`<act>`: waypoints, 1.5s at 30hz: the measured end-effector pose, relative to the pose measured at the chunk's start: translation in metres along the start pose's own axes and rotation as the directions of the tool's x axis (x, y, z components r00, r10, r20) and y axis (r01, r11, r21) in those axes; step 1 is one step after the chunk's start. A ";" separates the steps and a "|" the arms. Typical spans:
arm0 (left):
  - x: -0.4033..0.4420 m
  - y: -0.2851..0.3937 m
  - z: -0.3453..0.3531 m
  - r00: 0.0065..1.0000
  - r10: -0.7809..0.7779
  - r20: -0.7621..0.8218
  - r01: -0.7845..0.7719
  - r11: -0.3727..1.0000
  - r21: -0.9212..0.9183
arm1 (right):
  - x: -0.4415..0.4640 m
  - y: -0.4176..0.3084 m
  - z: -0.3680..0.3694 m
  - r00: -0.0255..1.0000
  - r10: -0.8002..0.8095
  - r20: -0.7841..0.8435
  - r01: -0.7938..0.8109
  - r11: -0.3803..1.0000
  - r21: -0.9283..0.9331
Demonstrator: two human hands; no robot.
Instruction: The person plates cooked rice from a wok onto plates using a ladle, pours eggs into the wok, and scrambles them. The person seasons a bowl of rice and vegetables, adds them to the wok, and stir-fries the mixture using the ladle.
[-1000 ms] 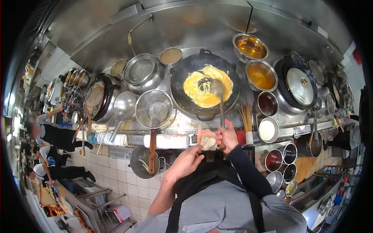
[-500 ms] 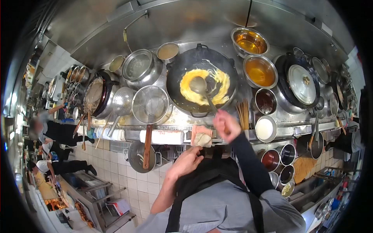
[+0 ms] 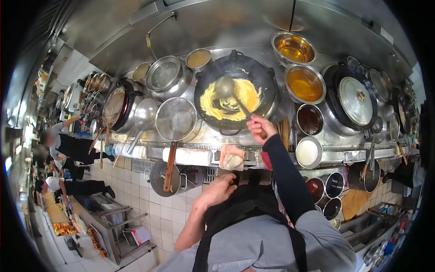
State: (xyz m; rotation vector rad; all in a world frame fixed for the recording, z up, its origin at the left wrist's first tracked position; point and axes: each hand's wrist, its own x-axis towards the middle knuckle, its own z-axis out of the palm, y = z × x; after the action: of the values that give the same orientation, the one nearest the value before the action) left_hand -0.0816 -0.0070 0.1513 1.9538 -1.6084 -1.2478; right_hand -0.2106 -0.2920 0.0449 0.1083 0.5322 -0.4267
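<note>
A black wok (image 3: 213, 72) stands on the range, and yellow beaten egg (image 3: 248, 95), partly set, spreads over its bottom. My right hand (image 3: 262, 128) is closed round the handle of a ladle (image 3: 224, 88). The ladle's bowl, blurred by motion, is over the egg at the wok's left-centre. My left hand (image 3: 218, 190) hangs in front of my apron, fingers loosely bent and apart, with nothing visible in it. Just beyond it a folded cloth (image 3: 233, 161) lies on the range's front edge, not touching the hand.
Left of the wok are a wire strainer (image 3: 176, 119), a perforated skimmer (image 3: 146, 114) and a steel pot (image 3: 168, 77). On the right stand bowls of amber liquid (image 3: 305, 84), dark sauce (image 3: 310, 119) and white contents (image 3: 309, 152), plus a lidded wok (image 3: 356, 100). Co-workers (image 3: 74, 187) stand far left.
The ladle's bowl has moved left and up across the wok, spreading the egg. My right hand has shifted slightly up and left. My left hand has dropped back from the cloth.
</note>
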 end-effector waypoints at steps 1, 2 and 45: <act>-0.001 0.003 0.002 0.999 0.038 0.002 -0.038 0.999 0.011 | 0.004 0.003 0.003 0.986 -0.164 0.042 0.169 0.961 -0.220; -0.004 0.007 0.002 1.000 0.021 -0.017 -0.022 1.000 -0.019 | 0.003 0.020 0.000 0.946 -0.321 -0.051 0.264 0.849 -0.458; 0.162 -0.088 0.051 0.974 -0.212 -0.074 0.213 0.766 0.606 | -0.024 0.052 -0.049 0.811 -0.515 0.277 -0.131 -0.622 -0.772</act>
State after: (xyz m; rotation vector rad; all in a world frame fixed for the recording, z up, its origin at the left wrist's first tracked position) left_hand -0.0682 -0.1120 -0.0079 2.5809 -2.0178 -0.8385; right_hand -0.2307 -0.2259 0.0150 -2.1580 1.2426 -0.2005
